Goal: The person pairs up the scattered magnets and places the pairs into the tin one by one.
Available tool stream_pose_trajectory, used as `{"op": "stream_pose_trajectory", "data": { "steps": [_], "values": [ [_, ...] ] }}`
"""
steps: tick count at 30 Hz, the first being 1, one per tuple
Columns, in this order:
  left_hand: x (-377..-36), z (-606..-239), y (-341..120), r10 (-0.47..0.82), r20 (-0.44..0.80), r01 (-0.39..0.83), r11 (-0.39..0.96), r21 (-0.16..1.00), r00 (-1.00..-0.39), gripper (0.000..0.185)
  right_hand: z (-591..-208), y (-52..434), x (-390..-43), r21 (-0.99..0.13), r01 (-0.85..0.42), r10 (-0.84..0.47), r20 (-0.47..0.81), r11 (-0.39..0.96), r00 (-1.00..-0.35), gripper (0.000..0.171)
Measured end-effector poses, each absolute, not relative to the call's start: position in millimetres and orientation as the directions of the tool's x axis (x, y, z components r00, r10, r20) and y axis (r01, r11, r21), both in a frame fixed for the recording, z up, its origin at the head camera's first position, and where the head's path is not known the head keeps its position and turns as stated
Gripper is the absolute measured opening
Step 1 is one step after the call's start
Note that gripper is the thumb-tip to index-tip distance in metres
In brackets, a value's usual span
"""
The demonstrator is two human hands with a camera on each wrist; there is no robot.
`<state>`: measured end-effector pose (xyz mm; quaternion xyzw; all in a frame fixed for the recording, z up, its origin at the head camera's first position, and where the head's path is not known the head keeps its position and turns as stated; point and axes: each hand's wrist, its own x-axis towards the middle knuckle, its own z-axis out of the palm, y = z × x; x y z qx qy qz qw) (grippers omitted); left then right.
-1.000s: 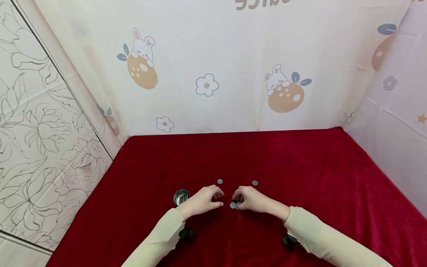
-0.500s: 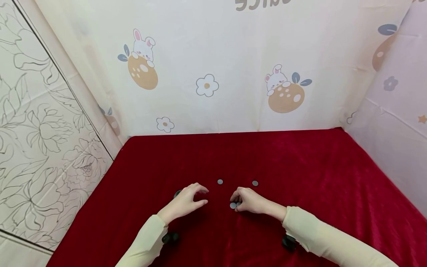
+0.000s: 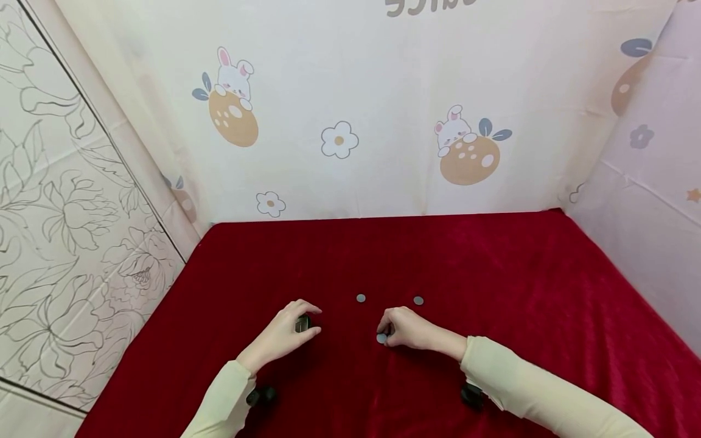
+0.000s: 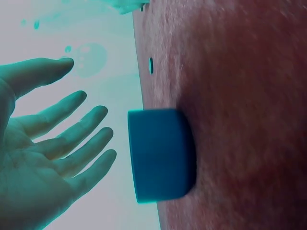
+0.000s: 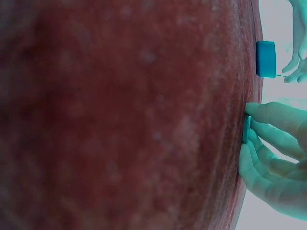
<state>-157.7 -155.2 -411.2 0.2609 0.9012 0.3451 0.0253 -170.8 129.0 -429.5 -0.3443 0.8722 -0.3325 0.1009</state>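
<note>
My left hand (image 3: 282, 331) is held with spread fingers beside and partly over a small round metal cup (image 3: 302, 323), hiding much of it from above. In the left wrist view the cup (image 4: 160, 155) sits on the cloth just beyond the fingertips. My right hand (image 3: 413, 330) is down at the cloth, thumb and fingers pinching a flat grey coin (image 5: 246, 129) at its edges. From the head view, one grey coin (image 3: 381, 338) shows at those fingertips.
Two more grey coins lie farther back on the cloth, a left coin (image 3: 361, 298) and a right coin (image 3: 418, 300). Red velvet cloth (image 3: 493, 261) covers the table. A printed curtain (image 3: 383, 73) hangs along the far edge.
My left hand has moved left, away from the right hand, to the cup. Of the two coins seen at my right fingertips earlier, one now shows from above. The right hand has hardly moved.
</note>
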Motion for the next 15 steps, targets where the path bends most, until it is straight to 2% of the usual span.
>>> {"op": "stream_pose_trajectory", "data": {
  "steps": [8,15],
  "values": [
    [-156,-413,-169,0.432,0.159,0.424,0.636,0.644,-0.888,0.032,-429,125,-171,-0.622,-0.571,-0.687,0.072,0.536,-0.723,0.016],
    [-157,-417,-180,0.431,0.173,0.433,0.636,0.639,-0.886,0.034,-425,117,-173,-0.65,-0.538,-0.684,0.038,0.537,-0.728,0.016]
  ]
}}
